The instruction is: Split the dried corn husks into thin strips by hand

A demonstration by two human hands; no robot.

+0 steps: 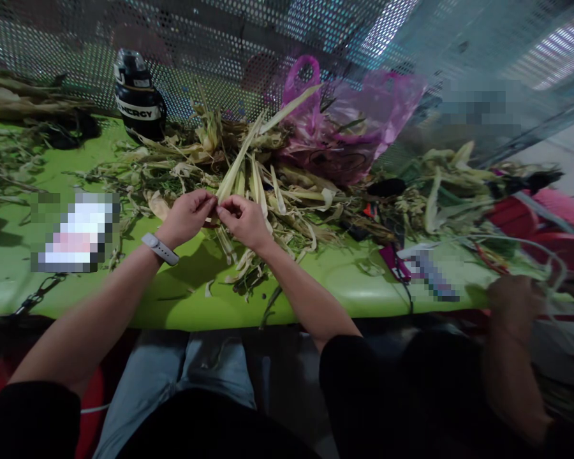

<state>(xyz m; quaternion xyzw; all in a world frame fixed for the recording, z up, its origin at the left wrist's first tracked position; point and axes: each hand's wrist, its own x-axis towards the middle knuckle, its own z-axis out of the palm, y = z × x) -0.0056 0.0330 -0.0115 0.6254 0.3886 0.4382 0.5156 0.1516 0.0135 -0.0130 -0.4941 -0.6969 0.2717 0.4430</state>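
Above the bright green table (182, 305), my left hand (191, 213) and my right hand (243, 220) meet with fingertips pinched together. Between them they grip the base of a pale corn husk (239, 167), whose long strips fan up and away from me. Exactly how the strips lie between the fingers is hidden. More dried husk strips (310, 236) and withered stalks lie heaped under and behind both hands. A grey band (159, 248) is round my left wrist.
Behind the heap stand a black bottle (141, 102) and a pink plastic bag (351, 137). A blurred phone-like object (76, 233) lies at left, another device (435, 275) at right. A co-worker's hand (514, 296) and a white cable (530, 241) are at far right. Perforated metal (210, 38) runs behind.
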